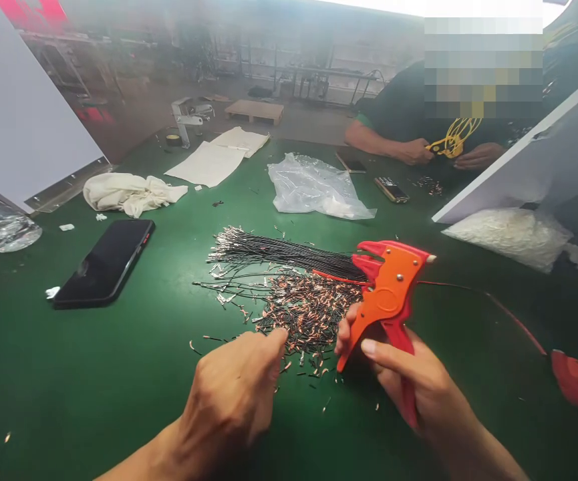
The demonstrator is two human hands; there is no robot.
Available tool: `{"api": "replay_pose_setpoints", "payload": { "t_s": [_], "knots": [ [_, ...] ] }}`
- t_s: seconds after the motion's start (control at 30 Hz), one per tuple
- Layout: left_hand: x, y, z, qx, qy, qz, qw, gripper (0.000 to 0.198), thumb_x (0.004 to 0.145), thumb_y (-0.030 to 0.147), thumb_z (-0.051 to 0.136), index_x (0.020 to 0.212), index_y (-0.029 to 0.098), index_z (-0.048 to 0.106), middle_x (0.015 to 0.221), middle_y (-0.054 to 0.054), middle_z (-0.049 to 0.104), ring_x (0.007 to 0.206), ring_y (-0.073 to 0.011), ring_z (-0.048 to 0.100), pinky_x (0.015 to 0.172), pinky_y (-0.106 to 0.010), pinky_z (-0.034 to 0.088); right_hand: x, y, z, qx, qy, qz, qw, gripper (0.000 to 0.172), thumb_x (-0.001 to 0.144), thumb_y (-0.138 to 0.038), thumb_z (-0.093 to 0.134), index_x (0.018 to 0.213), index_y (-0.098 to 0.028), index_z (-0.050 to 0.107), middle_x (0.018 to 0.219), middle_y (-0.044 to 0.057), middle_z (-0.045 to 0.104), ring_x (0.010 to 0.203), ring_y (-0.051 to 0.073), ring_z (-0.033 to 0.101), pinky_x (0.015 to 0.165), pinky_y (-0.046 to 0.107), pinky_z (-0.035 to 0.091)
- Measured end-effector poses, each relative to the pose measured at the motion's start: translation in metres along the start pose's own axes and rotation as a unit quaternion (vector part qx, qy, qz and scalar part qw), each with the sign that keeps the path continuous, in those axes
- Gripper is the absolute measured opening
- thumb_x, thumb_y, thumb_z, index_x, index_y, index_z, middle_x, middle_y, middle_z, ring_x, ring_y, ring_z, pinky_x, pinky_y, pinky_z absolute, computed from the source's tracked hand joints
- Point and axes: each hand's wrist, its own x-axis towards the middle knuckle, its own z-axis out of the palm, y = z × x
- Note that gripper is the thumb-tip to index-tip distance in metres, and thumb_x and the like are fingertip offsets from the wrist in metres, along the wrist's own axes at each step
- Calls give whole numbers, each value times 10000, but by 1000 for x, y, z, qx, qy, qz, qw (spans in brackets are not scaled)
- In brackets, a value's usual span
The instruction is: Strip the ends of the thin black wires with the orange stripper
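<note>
Black wires (289, 250) are laid left to right on the far side of the left hand (233, 381), its curled fingers' (274, 342) hold hidden, while the stripper (387, 300) is clasped by the right hand (429, 381).

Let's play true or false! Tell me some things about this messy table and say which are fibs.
1. The right hand holds an orange-and-red plier-like tool. True.
2. The left hand holds the large flat black phone. False: it lies on the green table.
3. A crumpled clear plastic bag lies beyond the bundle of thin black wires. True.
4. The phone is right of the wires. False: it is left of them.
</note>
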Motion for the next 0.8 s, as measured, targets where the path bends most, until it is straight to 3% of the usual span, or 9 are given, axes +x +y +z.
{"api": "replay_pose_setpoints", "payload": {
  "t_s": [0.13,0.23,0.3,0.63,0.8],
  "knots": [
    [8,-2,-11,-2,47,-18,999,159,878,33,577,995,139,596,635,36,553,527,-85,468,527,-210,394,-7,4,4,140,-144,95,975,311,770,-204,661,1078,-175,634,937,66,697,856,218,647,769,355,522],
    [16,-3,-21,-18,69,-1,997,218,822,-31,623,993,101,600,649,17,562,567,-87,456,527,-217,374,-11,16,8,184,-245,121,944,364,746,-197,687,1105,-149,645,963,97,723,858,217,666,724,330,532],
    [20,-4,-24,-10,80,0,997,230,806,-39,645,999,78,600,691,-16,606,614,-96,480,560,-225,398,-11,24,11,184,-279,124,934,396,753,-196,705,1140,-140,643,992,101,736,888,195,676,784,305,513],
    [17,-6,-22,47,69,4,997,180,818,1,659,975,85,635,636,-10,593,571,-100,445,514,-232,369,-10,38,16,211,-312,108,920,402,715,-160,710,1112,-144,650,1049,107,729,896,196,704,775,291,526],
    [19,-2,-28,30,84,5,996,249,788,-24,670,1008,90,645,647,-9,588,591,-108,440,530,-240,375,-13,38,15,260,-313,149,901,412,691,-124,660,1102,-95,650,966,139,754,857,202,715,760,294,534]
  ]
}}
